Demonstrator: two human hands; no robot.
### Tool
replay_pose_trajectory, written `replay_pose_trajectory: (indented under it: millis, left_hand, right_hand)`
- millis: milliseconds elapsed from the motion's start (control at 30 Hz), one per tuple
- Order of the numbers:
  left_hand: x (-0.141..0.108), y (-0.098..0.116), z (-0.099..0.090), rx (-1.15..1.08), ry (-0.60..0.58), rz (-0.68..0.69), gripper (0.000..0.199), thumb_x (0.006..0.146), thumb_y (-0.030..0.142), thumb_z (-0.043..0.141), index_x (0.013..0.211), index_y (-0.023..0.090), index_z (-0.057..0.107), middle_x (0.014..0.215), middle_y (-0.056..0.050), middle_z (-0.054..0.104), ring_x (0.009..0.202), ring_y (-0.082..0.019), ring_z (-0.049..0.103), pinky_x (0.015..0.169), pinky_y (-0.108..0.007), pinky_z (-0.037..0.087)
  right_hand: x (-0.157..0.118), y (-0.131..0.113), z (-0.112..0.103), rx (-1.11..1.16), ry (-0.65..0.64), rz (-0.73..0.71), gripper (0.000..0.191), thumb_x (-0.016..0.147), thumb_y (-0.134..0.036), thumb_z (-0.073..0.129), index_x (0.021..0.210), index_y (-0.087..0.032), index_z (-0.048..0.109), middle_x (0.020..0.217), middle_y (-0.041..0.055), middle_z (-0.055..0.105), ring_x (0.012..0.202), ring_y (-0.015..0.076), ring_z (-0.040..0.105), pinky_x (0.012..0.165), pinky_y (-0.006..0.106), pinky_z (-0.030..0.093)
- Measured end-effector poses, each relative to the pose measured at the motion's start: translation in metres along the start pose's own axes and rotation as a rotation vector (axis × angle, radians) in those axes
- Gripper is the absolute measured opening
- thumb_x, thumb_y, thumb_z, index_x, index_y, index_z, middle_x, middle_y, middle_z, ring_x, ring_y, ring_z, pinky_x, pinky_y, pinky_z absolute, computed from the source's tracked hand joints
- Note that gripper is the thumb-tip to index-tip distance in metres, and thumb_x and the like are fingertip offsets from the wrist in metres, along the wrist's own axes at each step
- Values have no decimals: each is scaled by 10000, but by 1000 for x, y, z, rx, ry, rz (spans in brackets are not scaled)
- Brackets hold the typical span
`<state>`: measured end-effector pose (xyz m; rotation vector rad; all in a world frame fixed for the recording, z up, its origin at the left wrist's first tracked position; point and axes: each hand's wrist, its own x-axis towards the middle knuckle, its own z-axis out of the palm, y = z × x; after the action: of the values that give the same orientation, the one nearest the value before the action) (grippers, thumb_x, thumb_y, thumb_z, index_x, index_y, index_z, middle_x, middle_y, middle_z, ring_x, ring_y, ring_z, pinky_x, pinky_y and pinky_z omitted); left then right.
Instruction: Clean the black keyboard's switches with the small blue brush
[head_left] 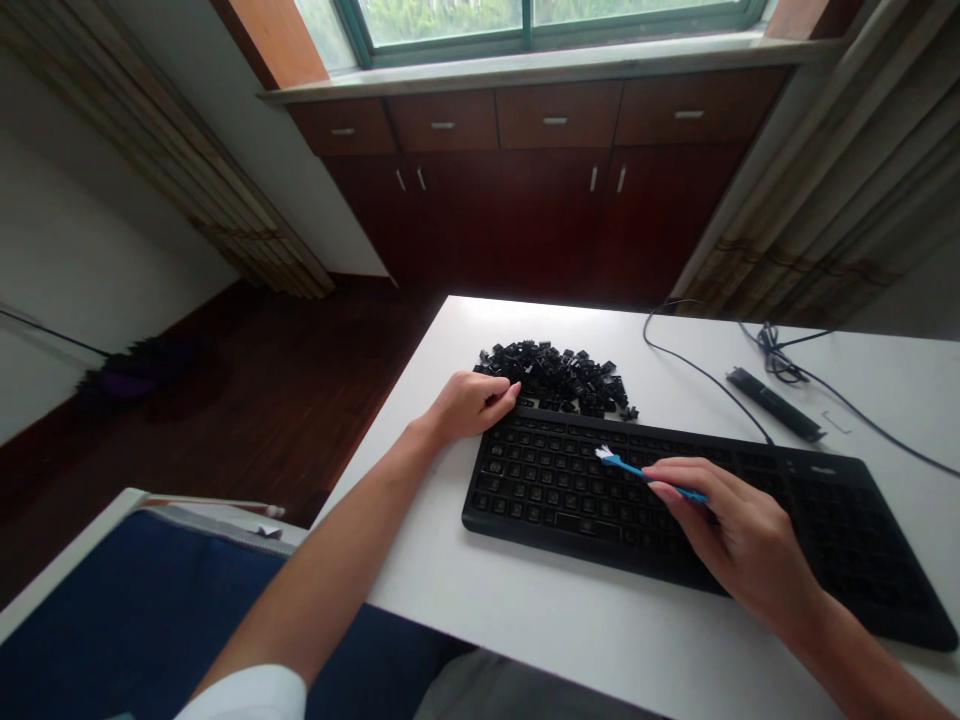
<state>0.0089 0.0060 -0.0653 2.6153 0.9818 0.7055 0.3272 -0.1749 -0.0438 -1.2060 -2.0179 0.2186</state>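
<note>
A black keyboard (547, 490) with its keycaps off lies on the white table, its bare key sockets showing. My right hand (742, 530) holds a blue toothbrush (630, 468) by the handle, its white, splayed bristles over the keyboard's left half. At the keyboard's upper left corner, my left hand (476, 403) rests with curled fingers, thumb close to the forefinger. Whatever is in those fingers, if anything, is hidden. Just beyond them a heap of loose black keycaps (559, 370) is piled along the keyboard's back edge.
Behind the keyboard lie a long black plastic strip (776, 403), a small L-shaped hex key (836, 422) and a coiled black cable (780, 355). Another cable (697, 362) runs into the keyboard. A dark blue seat (142, 610) stands at the table's left, wooden cabinets (547, 210) beyond.
</note>
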Motion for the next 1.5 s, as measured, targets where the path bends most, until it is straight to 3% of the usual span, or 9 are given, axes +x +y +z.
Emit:
replay_pose_trajectory:
  millis: [300, 633, 867, 1067, 1200, 1500]
  left_hand:
    - [0, 2, -1, -5, 3, -2, 483, 1013, 331, 506, 607, 186, 288, 537, 62, 294, 499, -73, 267, 530, -250, 247]
    - [0, 3, -1, -3, -2, -13, 491, 1019, 346, 500, 612, 186, 277, 536, 62, 284, 500, -73, 268, 537, -256, 248]
    - [0, 2, -1, -8, 1, -12, 491, 1020, 346, 502, 615, 186, 275, 539, 62, 281, 503, -75, 264, 535, -257, 244]
    - [0, 3, -2, -2, 1, -13, 490, 1014, 335, 503, 596, 186, 293, 532, 61, 282, 495, -76, 268, 529, -255, 248]
    - [0, 3, -2, 4, 0, -4, 484, 1012, 331, 504, 597, 189, 298, 535, 61, 290, 497, -78, 268, 529, -257, 250]
    - [-1, 2, -1, -5, -3, -17, 488, 1014, 349, 506, 606, 190, 292, 538, 64, 290, 498, -78, 265, 535, -260, 251]
  right_hand:
    - [2, 0, 0, -9, 31, 126, 170, 977, -148, 625, 1128, -223, 650, 975, -7, 724, 763, 61, 655, 705, 174, 514]
    - [1, -1, 1, -11, 46, 76, 194, 968, -116, 616, 1140, -204, 633, 1032, 28, 699, 801, 73, 660, 681, 180, 512]
    - [1, -6, 4, 11, 26, 166, 187, 1025, -171, 521, 1194, -208, 592, 1022, 24, 691, 814, 77, 682, 758, 176, 533]
    - [1, -4, 5, 27, 7, 57, 284, 979, -90, 564, 1237, -207, 589, 1172, 69, 646, 1053, 122, 668, 959, 232, 528]
    - [1, -5, 4, 36, 6, -2, 380, 934, -53, 622, 1284, -198, 589, 1181, 74, 665, 1047, 126, 675, 914, 216, 548]
    - [-1, 0, 0, -16, -10, -35, 358, 924, -49, 634, 1247, -202, 614, 1116, 69, 697, 939, 127, 690, 798, 227, 565]
